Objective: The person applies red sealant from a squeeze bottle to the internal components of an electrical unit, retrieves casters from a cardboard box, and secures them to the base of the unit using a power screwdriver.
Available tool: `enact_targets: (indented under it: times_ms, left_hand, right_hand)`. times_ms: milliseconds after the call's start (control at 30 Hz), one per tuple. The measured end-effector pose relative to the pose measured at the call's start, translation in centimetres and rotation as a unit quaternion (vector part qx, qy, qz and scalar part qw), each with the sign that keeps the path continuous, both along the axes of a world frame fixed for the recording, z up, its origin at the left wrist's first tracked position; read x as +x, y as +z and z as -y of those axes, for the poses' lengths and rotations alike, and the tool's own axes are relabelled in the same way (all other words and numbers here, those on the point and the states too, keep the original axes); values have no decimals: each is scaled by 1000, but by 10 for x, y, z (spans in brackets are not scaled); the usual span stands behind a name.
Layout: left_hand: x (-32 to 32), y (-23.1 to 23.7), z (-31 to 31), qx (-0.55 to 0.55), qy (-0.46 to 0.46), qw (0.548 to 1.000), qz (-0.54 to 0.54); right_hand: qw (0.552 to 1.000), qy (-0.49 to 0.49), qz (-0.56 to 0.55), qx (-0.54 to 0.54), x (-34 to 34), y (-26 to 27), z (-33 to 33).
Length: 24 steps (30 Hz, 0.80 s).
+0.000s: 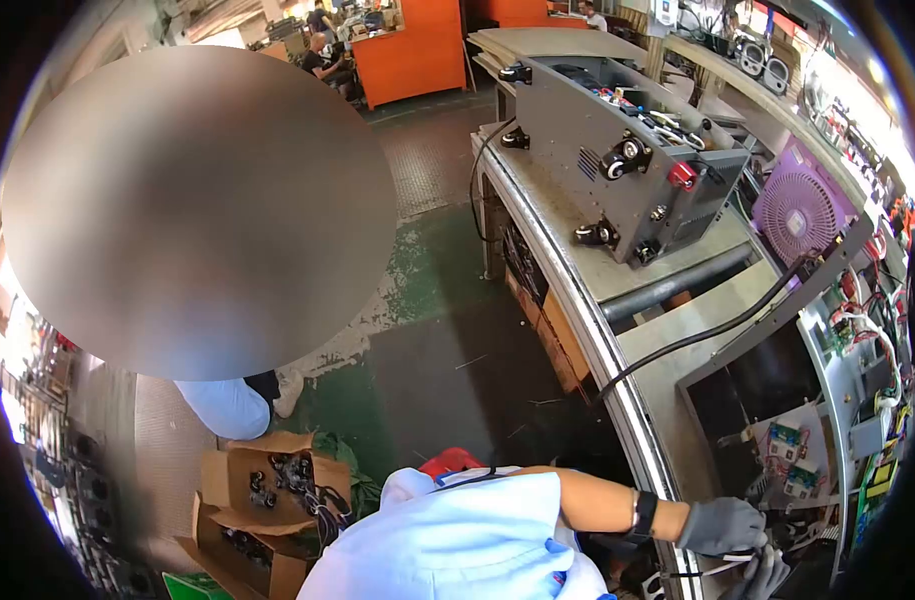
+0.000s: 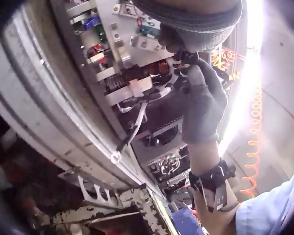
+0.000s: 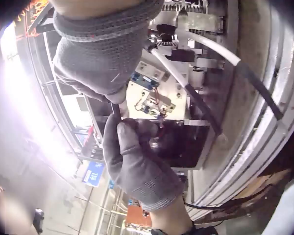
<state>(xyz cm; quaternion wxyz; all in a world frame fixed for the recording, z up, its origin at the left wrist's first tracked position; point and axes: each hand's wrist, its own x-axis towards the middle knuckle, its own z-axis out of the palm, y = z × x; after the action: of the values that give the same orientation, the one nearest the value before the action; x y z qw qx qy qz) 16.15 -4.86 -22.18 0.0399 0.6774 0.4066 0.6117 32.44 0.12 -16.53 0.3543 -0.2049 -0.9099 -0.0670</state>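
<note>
Both gloved hands are seen close together over an open chassis (image 3: 230,63) at the bench (image 1: 632,432). A thin dark piece (image 3: 115,109) is pinched between the fingers of the left hand (image 1: 722,527) and the right hand (image 1: 764,575); its ends are covered by the gloves, so its kind cannot be told. In the head view the right hand is partly cut off by the dark lens border. White cables (image 3: 179,76) with black sleeves are seen beside the hands, their upper ends lost among parts. Circuit boards (image 1: 792,460) are mounted inside the chassis. Farther along the bench, a grey cabinet (image 1: 577,130) with casters is laid near a purple fan (image 1: 799,212).
</note>
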Motion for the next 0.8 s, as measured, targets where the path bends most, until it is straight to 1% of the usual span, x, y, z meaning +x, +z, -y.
enact_targets:
  times_ms: [33,67,100,133,167,200,233,267,300,333,367,400,433,467,500,533,567,600,633,667,700,733,767,800]
  left_hand:
    - [2,2,-12,-3,5,1000,-1]
    - [-1,8,2,12,-46,998,42]
    - [2,9,-8,18,-97,992,84]
    - [4,13,-11,-14,-125,976,178]
    - [-6,33,1,-105,-180,947,244]
    - [3,22,-12,-197,-207,894,344]
    - [6,5,-23,-287,-229,824,432]
    - [-4,-8,-26,-363,-145,871,299]
    - [5,-39,-42,-296,-17,947,126]
    - [4,-40,-33,-186,58,980,50]
    - [-1,-38,-33,-323,-8,946,-9]
    - [4,-48,-35,-301,-1,950,-85]
    - [-1,-37,-32,-313,-21,928,-202]
    - [-2,-34,-35,-300,-31,916,-264]
    - [-5,-33,-46,-339,-74,875,-339]
    - [-12,-24,-53,-384,-95,853,-339]
    - [-17,-49,-66,-378,-115,853,-340]
    - [-23,-16,-58,-568,-158,802,-99]
    - [-23,-10,-56,-652,-144,744,-41]
    - [-24,-20,-54,-671,-177,716,69]
    - [-25,-27,-51,-665,-195,707,139]
    - [-22,-21,-46,-674,-175,709,110]
    - [-22,-11,-41,-685,-153,707,86]
    - [-19,-4,-39,-679,-133,720,52]
  right_hand:
    - [999,36,-17,-23,-1,9,-5]
    - [997,53,-15,-47,-7,26,23]
    - [994,68,-13,-81,-7,31,22]
    - [991,59,-17,-116,-2,27,16]
    - [984,44,-7,-175,1,26,14]
    - [970,29,8,-240,6,21,7]
    - [953,15,19,-303,12,8,-8]
    - [963,29,147,-222,24,-21,-38]
    - [978,43,137,-151,10,-25,-27]
    - [961,40,213,-169,-2,-23,-29]
    - [959,-50,261,-100,-7,-21,-17]
    - [938,-83,319,-110,-7,-23,-17]
    - [938,-89,312,-122,-11,-18,-9]
    - [920,-100,361,-115,-8,-25,-16]
    - [919,-122,355,-124,-10,-21,-9]
    - [951,-93,278,-96,-4,-36,-11]
    - [948,-112,272,-121,-1,-34,-2]
    - [980,-92,154,-88,-3,-32,8]
    - [996,-59,35,-50,-2,-34,15]
    - [993,-64,-55,-80,5,-40,19]
    - [982,-63,-144,-107,12,-46,25]
    - [976,-76,-176,-103,22,-48,29]
    - [981,-95,-140,-94,30,-50,30]
    - [984,-92,-97,-114,34,-51,33]
